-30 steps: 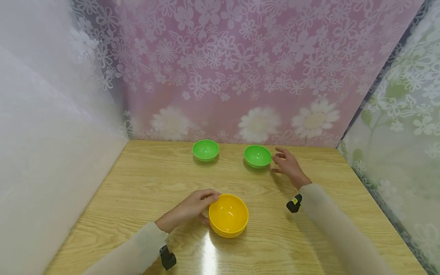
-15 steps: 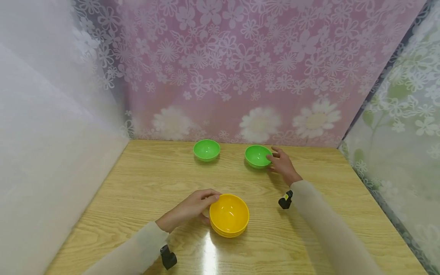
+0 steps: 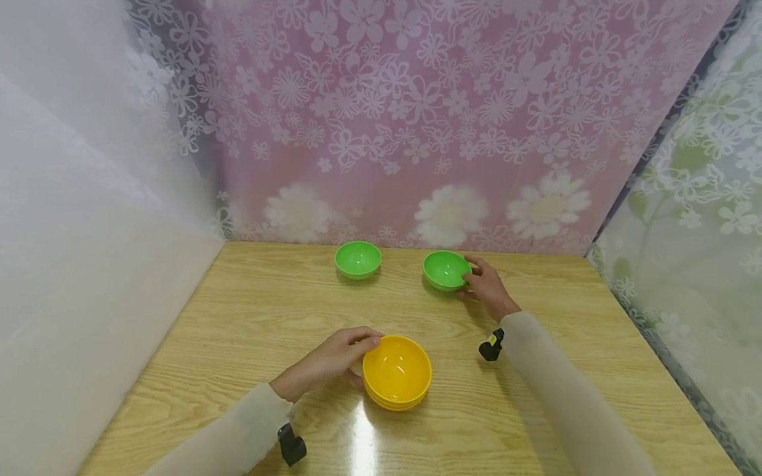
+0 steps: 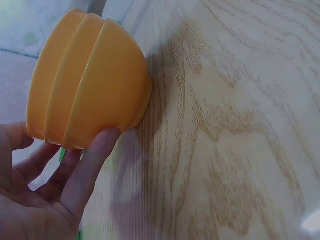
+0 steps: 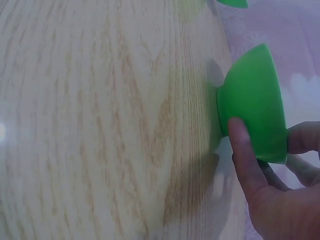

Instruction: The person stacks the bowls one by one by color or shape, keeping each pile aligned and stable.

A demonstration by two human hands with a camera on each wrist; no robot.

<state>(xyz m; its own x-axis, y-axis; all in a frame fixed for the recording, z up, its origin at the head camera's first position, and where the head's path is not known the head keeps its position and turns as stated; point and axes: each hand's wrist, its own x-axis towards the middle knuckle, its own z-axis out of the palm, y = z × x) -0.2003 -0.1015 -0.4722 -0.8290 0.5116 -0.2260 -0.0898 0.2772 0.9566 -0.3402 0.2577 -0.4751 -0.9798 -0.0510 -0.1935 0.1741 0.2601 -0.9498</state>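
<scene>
A stack of yellow bowls [image 3: 397, 373] stands upright near the front of the table. My left hand [image 3: 333, 357] holds its left side, fingertips at the rim. In the left wrist view, several nested yellow bowls [image 4: 100, 80] show stepped rims, with one finger [image 4: 95, 155] low against the outer wall. Farther back, my right hand [image 3: 489, 291] grips the right side of a green bowl [image 3: 445, 270]. The right wrist view shows a finger [image 5: 242, 145] against that bowl's outer wall and another at its rim. Both bowl openings face up.
A second green bowl [image 3: 357, 260] sits at the back, left of the gripped one. The wood-grain table [image 3: 250, 311] ends at a pink flowered backdrop [image 3: 381, 132], with a white panel [image 3: 89, 231] at left and a flowered panel [image 3: 702, 264] at right.
My right hand has moved left onto the right-hand green bowl, its fingers now closing over the rim. The left hand and the yellow stack have stayed put.
</scene>
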